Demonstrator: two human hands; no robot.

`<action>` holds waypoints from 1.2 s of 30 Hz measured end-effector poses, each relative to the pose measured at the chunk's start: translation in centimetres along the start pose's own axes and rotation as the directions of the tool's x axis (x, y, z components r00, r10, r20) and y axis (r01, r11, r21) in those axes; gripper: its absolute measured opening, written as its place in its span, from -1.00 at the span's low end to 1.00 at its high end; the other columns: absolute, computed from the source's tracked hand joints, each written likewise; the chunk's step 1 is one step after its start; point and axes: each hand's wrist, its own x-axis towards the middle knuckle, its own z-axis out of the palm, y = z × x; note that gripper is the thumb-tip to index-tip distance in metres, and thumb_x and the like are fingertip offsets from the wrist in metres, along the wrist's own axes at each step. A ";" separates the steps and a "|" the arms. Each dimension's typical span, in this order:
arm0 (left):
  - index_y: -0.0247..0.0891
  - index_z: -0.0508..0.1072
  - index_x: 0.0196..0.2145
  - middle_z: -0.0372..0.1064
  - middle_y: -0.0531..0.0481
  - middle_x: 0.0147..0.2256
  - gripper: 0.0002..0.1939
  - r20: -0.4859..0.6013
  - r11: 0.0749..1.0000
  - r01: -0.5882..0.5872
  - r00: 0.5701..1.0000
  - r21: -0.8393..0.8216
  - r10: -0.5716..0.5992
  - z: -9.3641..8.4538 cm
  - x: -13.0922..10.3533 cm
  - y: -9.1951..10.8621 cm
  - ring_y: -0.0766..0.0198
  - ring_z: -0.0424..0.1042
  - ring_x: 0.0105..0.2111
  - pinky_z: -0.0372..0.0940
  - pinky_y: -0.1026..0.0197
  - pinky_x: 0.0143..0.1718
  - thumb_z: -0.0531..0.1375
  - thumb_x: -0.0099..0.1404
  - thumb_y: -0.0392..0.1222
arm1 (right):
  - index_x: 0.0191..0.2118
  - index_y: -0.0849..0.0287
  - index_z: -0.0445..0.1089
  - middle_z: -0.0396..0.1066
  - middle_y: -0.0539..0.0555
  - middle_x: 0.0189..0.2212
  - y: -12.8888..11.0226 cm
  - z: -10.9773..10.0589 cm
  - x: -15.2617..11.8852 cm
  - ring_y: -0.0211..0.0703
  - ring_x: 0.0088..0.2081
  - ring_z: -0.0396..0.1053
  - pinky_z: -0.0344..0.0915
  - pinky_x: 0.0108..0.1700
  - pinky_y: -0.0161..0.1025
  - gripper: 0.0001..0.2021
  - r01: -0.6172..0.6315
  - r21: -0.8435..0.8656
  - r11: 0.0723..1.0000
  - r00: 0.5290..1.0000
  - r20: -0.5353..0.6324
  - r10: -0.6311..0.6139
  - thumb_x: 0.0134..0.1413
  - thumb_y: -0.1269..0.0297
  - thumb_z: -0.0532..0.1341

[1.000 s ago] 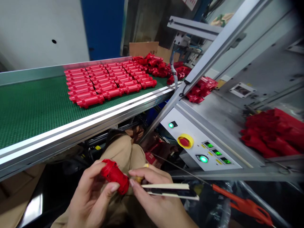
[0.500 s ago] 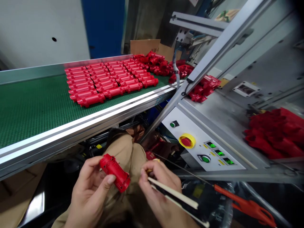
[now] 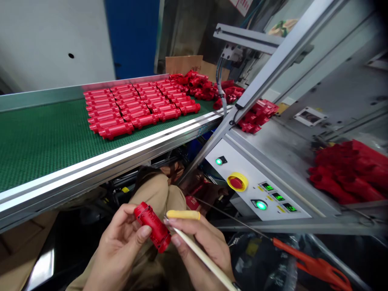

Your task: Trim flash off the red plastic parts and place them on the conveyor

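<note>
My left hand [image 3: 118,246] grips a red ribbed plastic tube [image 3: 153,227] between thumb and fingers, tilted with its lower end toward the right. Pinched in my right hand [image 3: 206,246] is a slim cream-handled tool [image 3: 200,254], its shaft running down to the lower right. The tool's tip is close to the tube's right side; I cannot tell whether they touch. A yellow sleeve-like piece [image 3: 183,215] lies along the top of a right-hand finger. Both hands are above my lap.
Rows of red tubes [image 3: 136,105] lie on a green conveyor belt [image 3: 45,141], with a heap of red parts [image 3: 197,83] behind. At right stand a control panel [image 3: 242,190], red parts [image 3: 348,173] and a metal frame post [image 3: 273,72]. An orange-handled tool [image 3: 312,262] hangs lower right.
My right hand has turned and brought the cream-handled tool close to the tube. The tube has shifted slightly right and down, and turned a little. Two green panel buttons now glow brighter.
</note>
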 end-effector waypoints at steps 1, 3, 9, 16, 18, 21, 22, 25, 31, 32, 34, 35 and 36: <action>-0.10 0.57 -0.19 0.58 0.05 -0.33 -0.78 0.017 1.000 -0.006 1.000 0.003 0.006 0.0 -0.1 0.0 0.29 0.55 -0.31 0.47 0.37 -0.24 0.48 0.22 -0.19 | 0.12 -0.04 0.54 0.60 0.10 -0.01 0.1 0.3 -0.1 -0.03 -0.03 0.57 0.52 0.01 -0.14 -0.63 0.025 -0.005 1.000 1.000 -0.006 -0.025 0.27 0.47 0.34; -0.10 0.58 -0.20 0.59 0.06 -0.33 -0.79 0.045 1.000 -0.012 0.999 0.012 0.012 -0.1 -0.1 -0.1 0.31 0.55 -0.32 0.46 0.39 -0.25 0.47 0.22 -0.21 | 0.12 -0.05 0.55 0.61 0.09 -0.04 0.3 0.8 -0.2 -0.02 -0.06 0.57 0.45 0.10 -0.06 -0.61 0.066 -0.030 0.997 0.997 -0.028 -0.066 0.24 0.50 0.35; -0.13 0.57 -0.22 0.59 0.06 -0.35 -0.84 0.079 0.999 -0.001 0.997 0.040 -0.003 -0.3 -0.1 -0.4 0.32 0.53 -0.35 0.44 0.41 -0.28 0.45 0.25 -0.22 | 0.11 0.01 0.53 0.62 0.09 -0.08 0.4 1.4 0.0 -0.05 -0.14 0.55 0.47 -0.01 -0.07 -0.56 0.113 -0.018 0.993 0.992 -0.054 -0.113 0.20 0.60 0.31; -0.10 0.57 -0.22 0.58 0.10 -0.36 -0.86 0.109 0.998 -0.017 0.994 0.059 0.011 -0.3 -0.2 -0.2 0.36 0.52 -0.37 0.43 0.43 -0.29 0.43 0.28 -0.22 | 0.11 0.03 0.52 0.60 0.09 -0.10 0.3 1.8 0.3 -0.05 -0.13 0.52 0.47 -0.07 -0.09 -0.54 0.143 -0.043 0.989 0.987 -0.073 -0.146 0.18 0.64 0.29; -0.11 0.58 -0.24 0.57 0.11 -0.38 -0.86 0.097 0.996 -0.025 0.995 0.082 0.017 0.0 -0.3 0.0 0.38 0.50 -0.39 0.41 0.45 -0.32 0.44 0.26 -0.21 | 0.10 0.05 0.51 0.60 0.10 -0.11 0.2 1.9 0.2 -0.05 -0.15 0.51 0.46 -0.07 -0.07 -0.55 0.151 -0.075 0.986 0.985 -0.073 -0.156 0.18 0.64 0.28; -0.12 0.59 -0.27 0.56 0.11 -0.41 -0.85 0.018 0.996 -0.033 0.999 0.086 0.032 0.3 -0.5 0.1 0.38 0.49 -0.41 0.40 0.46 -0.34 0.46 0.22 -0.17 | 0.09 0.09 0.50 0.59 0.13 -0.13 0.1 1.8 0.1 -0.04 -0.18 0.51 0.46 -0.09 -0.06 -0.58 0.174 -0.120 0.977 0.982 -0.048 -0.180 0.18 0.62 0.27; -0.13 0.59 -0.27 0.56 0.10 -0.41 -0.85 0.010 0.995 -0.034 0.999 0.096 0.033 0.3 -0.6 0.0 0.36 0.50 -0.41 0.41 0.45 -0.34 0.46 0.22 -0.16 | 0.09 0.12 0.50 0.59 0.14 -0.14 0.1 1.8 0.1 -0.04 -0.18 0.51 0.46 -0.08 -0.05 -0.60 0.177 -0.134 0.975 0.982 -0.036 -0.183 0.19 0.61 0.26; -0.14 0.59 -0.25 0.59 0.07 -0.38 -0.84 0.025 0.987 -0.045 0.999 0.157 0.041 -0.2 -0.5 -0.3 0.32 0.54 -0.39 0.44 0.41 -0.31 0.46 0.22 -0.16 | 0.04 0.19 0.51 0.58 0.16 -0.18 0.0 1.3 0.0 -0.05 -0.21 0.51 0.45 -0.06 -0.05 -0.68 0.177 -0.169 0.970 0.983 -0.012 -0.182 0.21 0.58 0.25; -0.08 0.56 -0.19 0.59 0.11 -0.34 -0.83 0.068 0.980 -0.085 0.995 0.178 0.074 -1.0 -0.1 -0.4 0.33 0.57 -0.34 0.45 0.44 -0.29 0.43 0.27 -0.19 | -0.06 0.16 0.53 0.56 0.07 -0.30 -0.7 0.0 0.0 -0.16 -0.29 0.49 0.43 -0.21 -0.23 -0.76 0.147 -0.152 0.977 0.988 -0.028 -0.153 0.21 0.54 0.27; -0.07 0.55 -0.19 0.58 0.11 -0.33 -0.84 0.083 0.982 -0.073 0.995 0.174 0.059 -0.9 -0.1 -0.3 0.33 0.56 -0.34 0.45 0.44 -0.29 0.42 0.28 -0.18 | -0.05 0.13 0.53 0.58 0.05 -0.27 -0.8 -0.1 0.0 -0.17 -0.27 0.51 0.44 -0.19 -0.26 -0.76 0.115 -0.128 0.985 0.992 -0.034 -0.120 0.22 0.53 0.28; -0.08 0.54 -0.18 0.58 0.10 -0.34 -0.85 0.119 0.986 -0.040 0.993 0.163 0.021 -0.6 -0.1 -0.1 0.32 0.55 -0.35 0.44 0.43 -0.31 0.40 0.31 -0.17 | -0.02 0.07 0.53 0.60 0.02 -0.21 -0.9 -0.3 0.1 -0.20 -0.21 0.55 0.45 -0.15 -0.31 -0.75 0.066 -0.090 0.994 0.997 -0.042 -0.070 0.24 0.49 0.30; -0.08 0.54 -0.18 0.57 0.10 -0.35 -0.86 0.136 0.987 -0.027 0.991 0.158 0.005 -0.5 -0.2 0.0 0.32 0.54 -0.36 0.44 0.42 -0.32 0.40 0.31 -0.16 | -0.01 0.06 0.53 0.61 0.01 -0.19 -0.9 -0.3 0.1 -0.21 -0.19 0.56 0.45 -0.13 -0.32 -0.74 0.051 -0.081 0.995 0.998 -0.034 -0.054 0.24 0.48 0.31; -0.08 0.54 -0.18 0.57 0.09 -0.36 -0.86 0.149 0.987 -0.016 0.989 0.157 -0.008 -0.4 -0.2 0.0 0.32 0.54 -0.37 0.44 0.42 -0.34 0.39 0.32 -0.16 | -0.01 0.05 0.53 0.61 0.00 -0.19 -0.8 -0.3 0.2 -0.21 -0.18 0.56 0.45 -0.11 -0.33 -0.75 0.035 -0.078 0.996 0.999 -0.030 -0.038 0.25 0.48 0.31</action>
